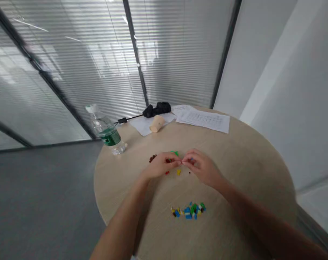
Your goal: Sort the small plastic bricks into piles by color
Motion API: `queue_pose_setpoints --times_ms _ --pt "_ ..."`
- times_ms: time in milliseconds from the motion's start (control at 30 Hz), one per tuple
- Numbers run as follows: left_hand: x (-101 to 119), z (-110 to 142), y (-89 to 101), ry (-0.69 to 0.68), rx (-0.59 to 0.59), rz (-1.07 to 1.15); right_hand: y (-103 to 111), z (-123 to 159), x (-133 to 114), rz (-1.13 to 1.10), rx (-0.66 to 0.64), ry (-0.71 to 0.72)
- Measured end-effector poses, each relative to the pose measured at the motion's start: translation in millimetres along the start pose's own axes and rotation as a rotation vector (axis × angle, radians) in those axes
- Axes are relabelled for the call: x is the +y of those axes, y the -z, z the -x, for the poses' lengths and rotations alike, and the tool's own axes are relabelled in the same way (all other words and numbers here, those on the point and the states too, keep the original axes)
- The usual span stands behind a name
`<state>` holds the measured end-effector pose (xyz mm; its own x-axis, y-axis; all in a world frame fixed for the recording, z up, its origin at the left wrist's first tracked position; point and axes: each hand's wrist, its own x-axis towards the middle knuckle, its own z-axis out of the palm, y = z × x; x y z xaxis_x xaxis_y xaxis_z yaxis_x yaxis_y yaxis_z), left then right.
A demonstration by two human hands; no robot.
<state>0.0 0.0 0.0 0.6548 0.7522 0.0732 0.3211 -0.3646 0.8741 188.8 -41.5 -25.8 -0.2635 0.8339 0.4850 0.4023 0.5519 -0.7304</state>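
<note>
Near the center of the frame, the left hand [164, 164] and right hand [203, 167] meet at their fingertips, pinched around something too small to identify; just below them on the desk [234, 151] lie yellow pieces [178, 172], and a mixed pile of small colored pieces [189, 211] sits at lower center

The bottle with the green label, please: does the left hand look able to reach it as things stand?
Probably yes: only low dark red pieces seem to lie between the left hand and the bottle, though its fingertips are up against the right hand.
</note>
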Motion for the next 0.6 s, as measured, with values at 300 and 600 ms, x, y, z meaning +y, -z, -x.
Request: queue_pose_setpoints --times_ms 300,600 --pt "-1.1 -0.2 -2.2 -0.001 -0.027 0.036 0.3 -0.9 -1.4 -0.022 -0.011 0.024" --pt "-3.8 -1.2 -2.2 -0.001 -0.006 0.055 -2.0 -0.7 3.1 0.006 -0.004 -0.032"
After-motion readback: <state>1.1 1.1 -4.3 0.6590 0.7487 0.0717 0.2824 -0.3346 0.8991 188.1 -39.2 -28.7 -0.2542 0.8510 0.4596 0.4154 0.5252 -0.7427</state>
